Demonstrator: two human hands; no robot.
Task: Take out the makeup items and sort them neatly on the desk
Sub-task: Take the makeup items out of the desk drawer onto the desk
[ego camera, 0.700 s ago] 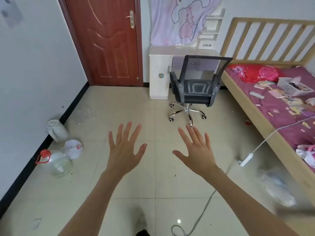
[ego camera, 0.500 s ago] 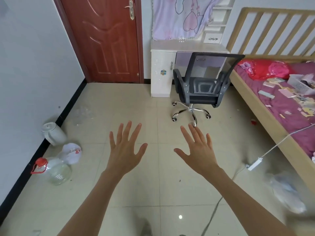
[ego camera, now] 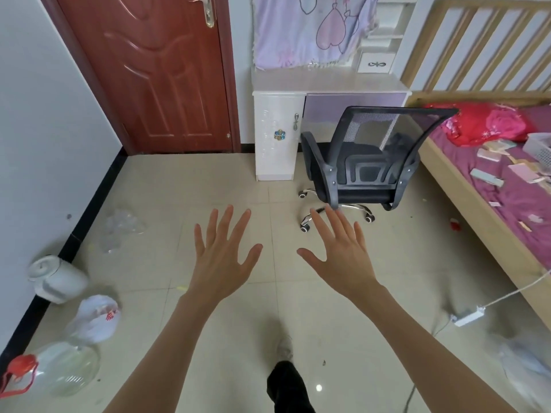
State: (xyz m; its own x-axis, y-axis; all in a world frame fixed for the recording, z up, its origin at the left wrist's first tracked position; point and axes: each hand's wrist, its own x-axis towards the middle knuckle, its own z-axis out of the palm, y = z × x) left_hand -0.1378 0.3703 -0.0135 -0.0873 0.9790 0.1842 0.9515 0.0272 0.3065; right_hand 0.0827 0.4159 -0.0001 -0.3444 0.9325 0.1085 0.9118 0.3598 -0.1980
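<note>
We stand on the tiled floor facing the far wall, and the room has drawn closer than it was a moment ago: the door and the white table now fill more of the view, which suggests we are walking toward them. At the right runs the bed, its purple sheet strewn with small flat packets and cards that may be the makeup items, beside a clear basket at the sheet's right edge; we cannot tell what each piece is. The black mesh chair sits in front of the table, blocking its front edge, so it will likely need shifting. The table top looks bare near its front edge. Our left hand and right hand are held out over the floor, fingers spread wide, each grip fully open and holding nothing, much as before. Nothing has been taken out yet; by our judgement the task is only at the approach.
</note>
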